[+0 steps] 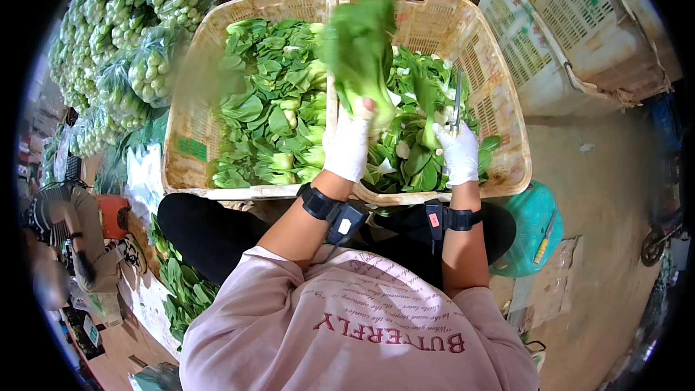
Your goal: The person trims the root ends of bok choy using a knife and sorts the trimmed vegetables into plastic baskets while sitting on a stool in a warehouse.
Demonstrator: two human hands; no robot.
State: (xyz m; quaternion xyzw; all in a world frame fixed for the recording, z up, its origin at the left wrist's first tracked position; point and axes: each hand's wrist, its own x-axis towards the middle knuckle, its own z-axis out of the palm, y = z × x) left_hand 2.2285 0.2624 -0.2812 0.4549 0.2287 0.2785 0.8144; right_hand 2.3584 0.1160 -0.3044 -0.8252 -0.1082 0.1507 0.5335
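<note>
My white-gloved left hand (pixel 347 144) grips a head of bok choy (pixel 361 60) by its base, leaves pointing away from me and slightly blurred. It is held above the inner rims of two plastic crates. In my right hand (pixel 459 155), also gloved, is a knife (pixel 457 99) with its blade pointing away from me. A loose bok choy leaf (pixel 429 130) lies against that thumb; whether it is pinched I cannot tell. Below, the right crate (pixel 505 157) contains loose leaves and pale cut stem pieces (pixel 402 149). Bok choy heads (pixel 282 162) fill much of the left crate (pixel 182 119).
Bagged bok choy (pixel 136 27) is piled at far left. Large white crates (pixel 564 27) stand at upper right. By my right knee, a yellow-handled knife (pixel 544 241) rests on a green plastic-covered seat (pixel 524 228). More greens (pixel 187 288) lie left of me. Another person (pixel 70 228) sits farther left.
</note>
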